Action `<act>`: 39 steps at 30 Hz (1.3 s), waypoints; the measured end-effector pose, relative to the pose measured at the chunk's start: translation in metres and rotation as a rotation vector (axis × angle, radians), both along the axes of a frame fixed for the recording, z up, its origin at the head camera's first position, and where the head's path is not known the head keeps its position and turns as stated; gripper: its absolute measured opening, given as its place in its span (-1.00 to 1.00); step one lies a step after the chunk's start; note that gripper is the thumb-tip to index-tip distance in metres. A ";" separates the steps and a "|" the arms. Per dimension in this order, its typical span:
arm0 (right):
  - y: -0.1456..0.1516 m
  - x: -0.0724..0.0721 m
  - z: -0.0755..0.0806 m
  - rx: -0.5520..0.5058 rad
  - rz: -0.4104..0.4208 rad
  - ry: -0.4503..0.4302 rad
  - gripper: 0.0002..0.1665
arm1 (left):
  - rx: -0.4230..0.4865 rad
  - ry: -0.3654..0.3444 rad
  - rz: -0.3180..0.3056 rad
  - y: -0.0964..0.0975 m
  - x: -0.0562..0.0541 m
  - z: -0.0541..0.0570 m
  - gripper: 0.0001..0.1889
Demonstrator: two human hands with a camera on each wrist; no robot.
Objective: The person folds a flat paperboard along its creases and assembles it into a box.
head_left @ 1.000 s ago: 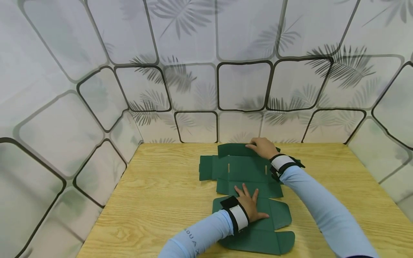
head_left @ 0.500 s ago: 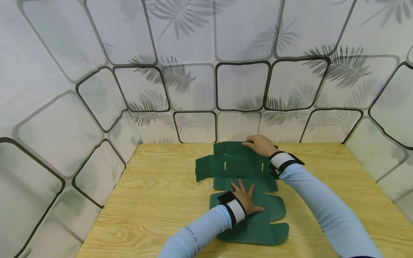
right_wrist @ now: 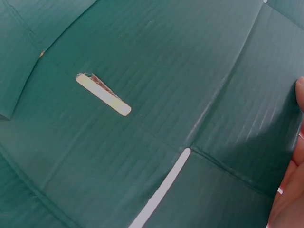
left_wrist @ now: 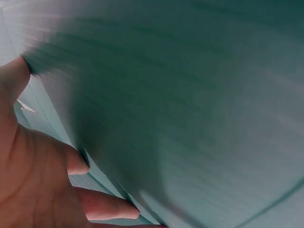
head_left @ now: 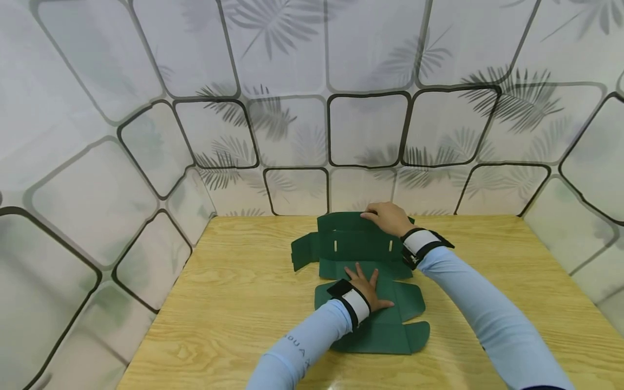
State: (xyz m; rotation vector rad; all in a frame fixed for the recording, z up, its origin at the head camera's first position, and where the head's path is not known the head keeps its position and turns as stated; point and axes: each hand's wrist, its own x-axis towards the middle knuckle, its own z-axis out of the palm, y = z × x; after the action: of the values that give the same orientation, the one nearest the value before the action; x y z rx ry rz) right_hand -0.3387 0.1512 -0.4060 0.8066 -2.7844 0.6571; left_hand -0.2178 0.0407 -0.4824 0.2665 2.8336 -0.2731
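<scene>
A dark green corrugated cardboard box blank lies unfolded, its near panels on the wooden table and its far part tilted up. My left hand presses on the middle panel with fingers spread, pointing away from me. At the far edge, my right hand grips the top flap, fingers over its rim. The right wrist view shows slots in the green board, with the right fingers along its edge. In the left wrist view, raised green board fills most of the picture beside the left hand.
The wooden table extends to both sides of the cardboard. Behind it and at the left hangs a pale patterned sheet. A side flap sticks out to the left, angled upward.
The whole blank has slid away from me and slightly left, with both hands moving along. Its far panel and left side flap have tilted up more.
</scene>
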 end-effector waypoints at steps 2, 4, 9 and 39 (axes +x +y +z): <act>0.001 -0.001 -0.001 0.000 -0.005 0.007 -0.75 | 0.001 0.000 -0.001 0.000 -0.001 -0.001 -0.08; 0.001 -0.002 -0.003 0.006 -0.010 0.014 -0.75 | 0.003 0.000 0.001 0.001 -0.001 -0.001 -0.08; 0.001 -0.003 -0.006 0.015 -0.024 0.028 -0.73 | 0.011 -0.005 0.008 0.003 -0.001 -0.003 -0.08; -0.005 -0.006 -0.009 -0.107 -0.014 0.152 -0.76 | 0.850 0.242 -0.167 -0.064 -0.068 0.092 -0.59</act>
State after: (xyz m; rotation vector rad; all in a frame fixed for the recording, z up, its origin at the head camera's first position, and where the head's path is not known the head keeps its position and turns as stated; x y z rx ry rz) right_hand -0.3446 0.1467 -0.4147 0.7809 -2.5930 0.7054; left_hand -0.2863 -0.0230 -0.3906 0.6714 2.9904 0.9493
